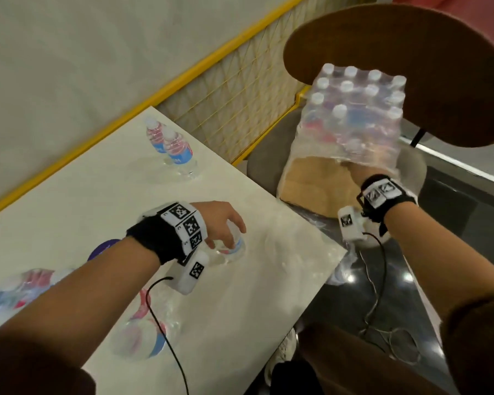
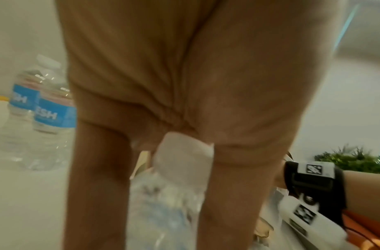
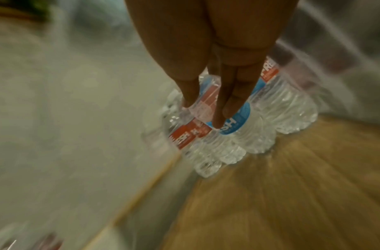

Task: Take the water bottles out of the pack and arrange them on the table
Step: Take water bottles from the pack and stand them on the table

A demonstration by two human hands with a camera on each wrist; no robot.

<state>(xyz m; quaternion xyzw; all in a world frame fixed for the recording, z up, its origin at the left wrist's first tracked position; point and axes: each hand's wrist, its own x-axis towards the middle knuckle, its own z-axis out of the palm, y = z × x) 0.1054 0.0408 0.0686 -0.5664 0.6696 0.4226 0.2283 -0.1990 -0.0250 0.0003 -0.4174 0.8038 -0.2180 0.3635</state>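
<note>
My left hand (image 1: 226,226) grips the top of a clear water bottle (image 1: 234,249) standing on the white table (image 1: 97,195); its white cap (image 2: 182,157) shows between my fingers (image 2: 99,169). Two blue-labelled bottles (image 1: 171,149) (image 2: 45,104) stand at the table's far end. The plastic-wrapped pack (image 1: 354,109) sits on a chair seat (image 1: 305,181) to the right of the table. My right hand (image 1: 358,171) reaches into its torn end. In the blurred right wrist view, the thumb and straight fingers of my right hand (image 3: 202,113) pinch one bottle (image 3: 206,94) above the others.
A wrapped bundle of bottles (image 1: 15,295) lies at the table's near left, and a bottle (image 1: 143,334) lies under my left forearm. A brown chair back (image 1: 411,67) stands behind the pack. A yellow mesh railing (image 1: 234,89) borders the table's far side. Cables hang from both wrists.
</note>
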